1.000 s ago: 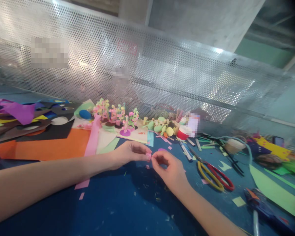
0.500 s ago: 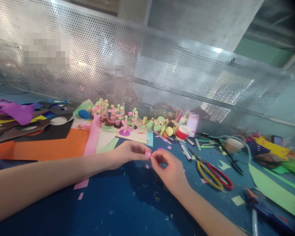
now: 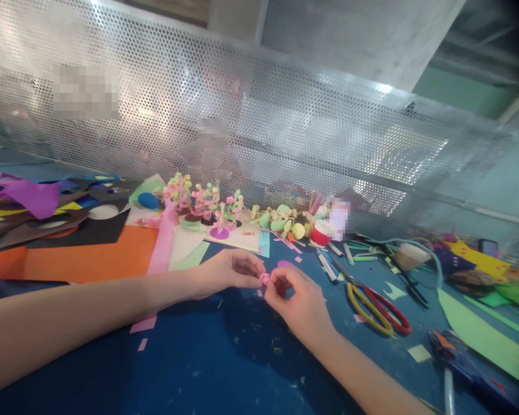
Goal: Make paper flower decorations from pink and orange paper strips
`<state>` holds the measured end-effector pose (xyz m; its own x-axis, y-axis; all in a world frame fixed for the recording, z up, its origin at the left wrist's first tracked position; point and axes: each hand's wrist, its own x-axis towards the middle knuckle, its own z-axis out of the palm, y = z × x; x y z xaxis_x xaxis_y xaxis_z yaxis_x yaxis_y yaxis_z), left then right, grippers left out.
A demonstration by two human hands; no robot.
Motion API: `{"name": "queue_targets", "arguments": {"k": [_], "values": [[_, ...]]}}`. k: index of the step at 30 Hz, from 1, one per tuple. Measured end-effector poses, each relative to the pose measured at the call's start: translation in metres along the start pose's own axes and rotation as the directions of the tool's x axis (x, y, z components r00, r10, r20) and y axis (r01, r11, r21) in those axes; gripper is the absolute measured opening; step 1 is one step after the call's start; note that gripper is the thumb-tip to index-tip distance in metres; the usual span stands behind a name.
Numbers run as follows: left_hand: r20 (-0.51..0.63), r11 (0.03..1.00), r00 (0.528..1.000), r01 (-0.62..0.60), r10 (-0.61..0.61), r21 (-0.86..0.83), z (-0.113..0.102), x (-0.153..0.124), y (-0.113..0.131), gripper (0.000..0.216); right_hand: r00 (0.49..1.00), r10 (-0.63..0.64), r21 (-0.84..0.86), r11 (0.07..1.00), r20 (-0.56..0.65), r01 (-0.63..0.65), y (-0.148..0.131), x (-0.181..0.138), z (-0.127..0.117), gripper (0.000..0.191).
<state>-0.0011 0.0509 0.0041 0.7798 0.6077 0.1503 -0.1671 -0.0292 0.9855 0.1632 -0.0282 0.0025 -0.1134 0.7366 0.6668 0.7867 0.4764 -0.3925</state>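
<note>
Between my two hands, just above the blue tabletop [image 3: 190, 357], is a small pink folded piece [image 3: 264, 279], perhaps felt or foam; its exact shape is too small to make out. The fingertips of my left hand [image 3: 229, 270] pinch it from the left. My right hand [image 3: 300, 297] has thumb and forefinger closed against its right side. A purple disc [image 3: 284, 264] lies partly hidden behind my right fingers. Beyond the hands stand several small pink and green paper-like flower stems [image 3: 207, 199], one of them on a purple round base [image 3: 219, 233].
Scissors [image 3: 376, 305] with yellow and red handles lie to the right. A blue glue gun [image 3: 467, 363] sits at the front right. Orange sheet [image 3: 82, 253] and pink strip [image 3: 159, 242] cover the left. A perforated metal screen [image 3: 285, 127] rises behind. Pink scraps [image 3: 143, 324] are scattered about.
The pink piece has moved slightly down and right. My left fingers shifted a little with it, and my right fingertips are now closer around its right side.
</note>
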Motion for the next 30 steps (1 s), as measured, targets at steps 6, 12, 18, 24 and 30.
{"name": "queue_targets", "arguments": {"k": [6, 12, 18, 24, 30], "values": [[-0.093, 1.0, 0.996, -0.007, 0.008, 0.012, 0.0002, 0.0011, 0.0011, 0.022, 1.0, 0.023, 0.12, 0.993, 0.009, -0.024, 0.0043, 0.001, 0.0003, 0.007], [-0.1, 0.999, 0.994, 0.033, -0.035, -0.022, 0.0006, 0.0011, 0.0029, 0.03, 0.993, 0.116, 0.136, 0.984, -0.028, -0.112, 0.0098, 0.0015, -0.0001, 0.008], [-0.085, 1.0, 0.996, 0.013, -0.013, -0.003, 0.0004, 0.0005, 0.0029, 0.024, 0.997, 0.08, 0.16, 0.984, 0.014, -0.081, 0.0069, 0.0024, 0.0008, 0.009], [-0.073, 0.999, 0.997, -0.002, 0.005, 0.04, -0.0009, -0.0002, 0.0023, 0.021, 0.998, 0.065, 0.139, 0.988, 0.007, -0.065, 0.0066, 0.0016, 0.0009, 0.008], [-0.032, 0.999, 0.999, 0.013, -0.011, 0.05, -0.0025, -0.0007, -0.0002, 0.021, 1.0, -0.015, 0.075, 0.997, -0.016, 0.016, 0.0021, 0.0002, -0.0006, 0.009]]}}
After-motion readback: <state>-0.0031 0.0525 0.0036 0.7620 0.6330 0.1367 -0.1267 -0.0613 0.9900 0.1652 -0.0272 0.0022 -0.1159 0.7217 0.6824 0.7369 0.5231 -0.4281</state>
